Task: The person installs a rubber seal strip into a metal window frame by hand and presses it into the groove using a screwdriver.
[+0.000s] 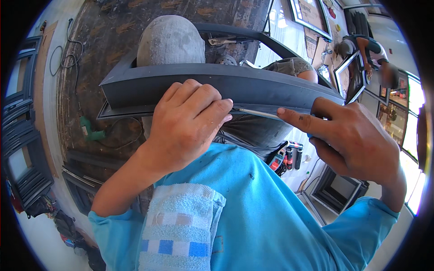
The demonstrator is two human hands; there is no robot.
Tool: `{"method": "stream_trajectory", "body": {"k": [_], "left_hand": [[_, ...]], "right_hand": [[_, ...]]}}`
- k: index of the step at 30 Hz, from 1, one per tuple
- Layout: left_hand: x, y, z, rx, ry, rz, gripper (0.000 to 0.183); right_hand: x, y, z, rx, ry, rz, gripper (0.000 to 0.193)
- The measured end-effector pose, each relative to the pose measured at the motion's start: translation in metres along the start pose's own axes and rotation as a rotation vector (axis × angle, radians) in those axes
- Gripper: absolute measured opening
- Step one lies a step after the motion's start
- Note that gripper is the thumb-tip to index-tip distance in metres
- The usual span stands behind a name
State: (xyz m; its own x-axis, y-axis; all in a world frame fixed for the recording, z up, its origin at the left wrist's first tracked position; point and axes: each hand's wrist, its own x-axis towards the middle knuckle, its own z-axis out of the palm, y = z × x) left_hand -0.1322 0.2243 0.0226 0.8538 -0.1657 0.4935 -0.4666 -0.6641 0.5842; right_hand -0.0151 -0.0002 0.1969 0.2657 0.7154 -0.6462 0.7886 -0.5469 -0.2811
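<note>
A dark grey metal frame (266, 91) lies across my lap, its near bar running from left to right in front of me. My left hand (187, 122) rests against this bar with bent fingers; thumb and forefinger press together at its near lower edge. What they pinch there is hidden. My right hand (350, 135) is closed round a screwdriver (258, 113), forefinger stretched along the thin metal shaft. Only a bit of blue handle shows under the fingers. The shaft lies along the frame's lower edge, its tip close to my left fingertips.
A green power drill (91, 129) with a cord lies on the worn floor at left. More dark frames (22, 135) stand along the left side. Hand tools (287, 156) lie beyond my lap at right. Another person (368, 52) handles a frame at far right.
</note>
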Motion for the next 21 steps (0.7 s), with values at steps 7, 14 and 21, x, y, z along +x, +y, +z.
{"method": "stream_trajectory", "body": {"k": [7,14,21], "left_hand": [[-0.003,-0.002,0.004,0.021,0.006,0.026,0.028],[0.001,0.0,0.004,0.005,-0.008,0.011,0.026],[0.0,0.0,0.003,0.001,-0.024,0.004,0.024]], "right_hand": [[0.006,-0.026,-0.018,-0.26,-0.052,0.011,0.07],[0.012,-0.056,-0.026,-0.488,-0.121,0.033,0.058],[0.0,-0.065,-0.021,-0.338,0.094,0.125,0.051]]}}
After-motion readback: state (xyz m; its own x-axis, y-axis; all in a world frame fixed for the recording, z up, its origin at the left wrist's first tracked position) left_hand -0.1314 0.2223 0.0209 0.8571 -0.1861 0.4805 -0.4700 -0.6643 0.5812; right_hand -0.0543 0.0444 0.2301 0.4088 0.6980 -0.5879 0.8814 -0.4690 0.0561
